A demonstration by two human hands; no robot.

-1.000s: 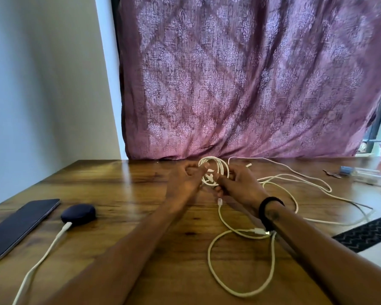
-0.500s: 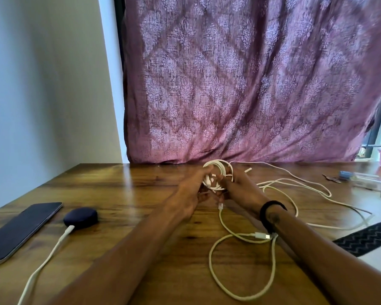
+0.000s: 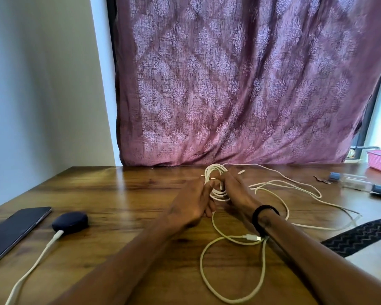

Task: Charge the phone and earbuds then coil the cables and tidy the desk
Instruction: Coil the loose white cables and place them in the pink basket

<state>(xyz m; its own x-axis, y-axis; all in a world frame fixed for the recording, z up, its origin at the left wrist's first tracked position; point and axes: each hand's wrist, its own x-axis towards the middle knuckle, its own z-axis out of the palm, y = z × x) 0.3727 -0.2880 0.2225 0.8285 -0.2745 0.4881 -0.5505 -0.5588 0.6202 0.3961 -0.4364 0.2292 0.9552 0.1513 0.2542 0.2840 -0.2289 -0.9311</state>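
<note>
My left hand [image 3: 193, 206] and right hand [image 3: 235, 190] both grip the white cable coil [image 3: 216, 183]; I should keep the loops equal and feed the slack slowly.

One head-worn wide-angle view looks forward and down over the worktop [image 3: 123, 194]. It sits close, forearms entering from the lower frame, the curtain [image 3: 240, 84] filling the upper frame.

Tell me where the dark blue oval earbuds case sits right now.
In the head view, the dark blue oval earbuds case lies on the wooden desk at the left, just right of the dark flat phone, with a white cable plugged in.
</note>
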